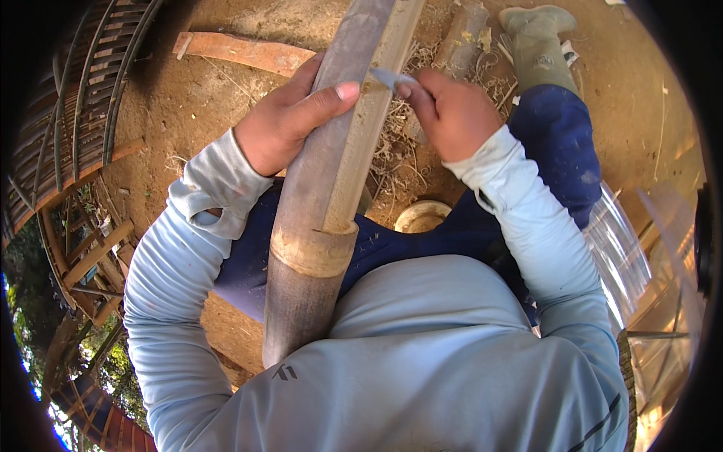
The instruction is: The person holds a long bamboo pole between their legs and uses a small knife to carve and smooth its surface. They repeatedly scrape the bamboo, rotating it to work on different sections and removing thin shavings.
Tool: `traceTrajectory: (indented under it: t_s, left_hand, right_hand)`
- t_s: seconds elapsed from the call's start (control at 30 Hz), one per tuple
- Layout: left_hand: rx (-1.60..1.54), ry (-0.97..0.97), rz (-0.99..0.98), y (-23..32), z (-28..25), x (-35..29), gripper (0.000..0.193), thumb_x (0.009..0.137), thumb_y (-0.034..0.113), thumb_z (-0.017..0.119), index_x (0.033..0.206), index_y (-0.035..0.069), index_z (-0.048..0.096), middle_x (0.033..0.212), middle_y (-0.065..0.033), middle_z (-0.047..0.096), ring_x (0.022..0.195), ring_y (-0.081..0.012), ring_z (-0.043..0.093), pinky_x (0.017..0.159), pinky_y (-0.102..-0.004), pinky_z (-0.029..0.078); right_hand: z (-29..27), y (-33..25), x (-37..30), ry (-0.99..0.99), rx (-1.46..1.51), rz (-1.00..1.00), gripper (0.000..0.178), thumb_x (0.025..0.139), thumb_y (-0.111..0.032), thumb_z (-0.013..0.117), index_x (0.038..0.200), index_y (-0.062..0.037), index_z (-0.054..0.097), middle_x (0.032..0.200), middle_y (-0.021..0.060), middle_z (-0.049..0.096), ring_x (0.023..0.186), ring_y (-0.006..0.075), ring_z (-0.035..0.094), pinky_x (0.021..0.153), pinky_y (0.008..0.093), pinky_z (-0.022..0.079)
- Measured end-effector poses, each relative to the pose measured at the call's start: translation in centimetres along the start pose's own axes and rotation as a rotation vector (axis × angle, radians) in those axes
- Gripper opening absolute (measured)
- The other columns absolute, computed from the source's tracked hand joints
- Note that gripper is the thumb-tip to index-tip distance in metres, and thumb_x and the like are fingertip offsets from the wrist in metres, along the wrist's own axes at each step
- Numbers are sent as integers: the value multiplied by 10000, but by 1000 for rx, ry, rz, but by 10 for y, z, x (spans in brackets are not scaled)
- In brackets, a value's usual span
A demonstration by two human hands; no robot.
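Note:
A thick greyish-brown bamboo pole (314, 169) slants across my lap, its lower end against my body and its upper part running out at the top edge. Along its right side a long strip is cut away, leaving a pale flat face (354, 162) that stops at a ring-like node (312, 252). My left hand (290, 117) is wrapped round the pole from the left, thumb lying on top. In my closed right hand (457, 113) is a knife (389, 78); its blade points left and meets or hovers just at the cut face. The handle is hidden in the fist.
Shavings (395, 151) litter the dirt floor beyond the pole, beside another bamboo piece (461, 41). A wooden plank (245, 51) lies at upper left, a slatted bamboo structure (68, 120) farther left. A round bowl-like thing (423, 216) sits between my legs; clear plastic sheeting (617, 241) is at right.

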State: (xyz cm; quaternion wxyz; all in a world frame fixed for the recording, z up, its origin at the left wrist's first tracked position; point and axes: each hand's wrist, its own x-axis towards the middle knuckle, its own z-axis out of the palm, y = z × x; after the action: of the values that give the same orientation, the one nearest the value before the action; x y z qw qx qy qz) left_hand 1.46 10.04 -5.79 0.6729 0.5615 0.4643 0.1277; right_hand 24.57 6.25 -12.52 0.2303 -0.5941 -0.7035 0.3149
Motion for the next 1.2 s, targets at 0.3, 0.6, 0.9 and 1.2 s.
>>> traceTrajectory:
  t_s: [0.3,0.6,0.9,1.2]
  left_hand:
    - [-13,-16,-13,-2,-3,-1,902,950,555,592,1539,-49,274,1301,-214,578,1153,-246,611,971,-362,504]
    - [-18,1,-12,-2,0,-1,877,953,553,593,1513,-58,306,1270,-208,596,1128,-244,621,957,-361,511]
    - [10,-1,-15,-7,-5,1,903,937,594,603,1492,-66,335,1245,-205,609,1112,-243,626,951,-354,513]
    - [-12,-11,-20,-9,-5,1,903,933,589,613,1492,-66,339,1251,-210,607,1127,-245,621,952,-355,511]
  right_hand:
    - [8,2,11,12,112,88,374,1039,-381,530,917,-49,651,744,212,649,739,455,641,682,533,505]
    - [9,-6,4,40,122,40,355,1039,-362,534,905,-54,648,746,212,645,731,437,649,668,522,509]
    - [11,-9,-5,77,127,49,336,1026,-341,560,895,-41,636,732,206,646,702,434,642,644,515,497]
    - [12,-14,-13,26,188,81,327,1020,-327,577,892,-29,620,732,226,635,705,441,638,648,520,486]
